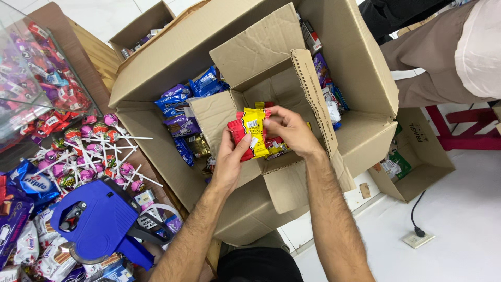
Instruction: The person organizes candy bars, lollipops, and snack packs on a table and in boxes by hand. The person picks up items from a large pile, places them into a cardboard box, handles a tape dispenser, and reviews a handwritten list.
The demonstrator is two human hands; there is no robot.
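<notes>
Both hands grip red-yellow snack packets (252, 137) over the small carton (271, 104). Left hand (229, 159) fingers pinch the stack; right hand (289, 130) fingers pinch its top edge (big box (360, 62) underneath).

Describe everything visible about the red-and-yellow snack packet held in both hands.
The red-and-yellow snack packet is a small glossy wrapper, red at its edges with a yellow panel down the middle. It is held roughly upright above the small open carton, gripped by the left hand from below and the right hand from the side. Similar packets lie beneath it.
</notes>
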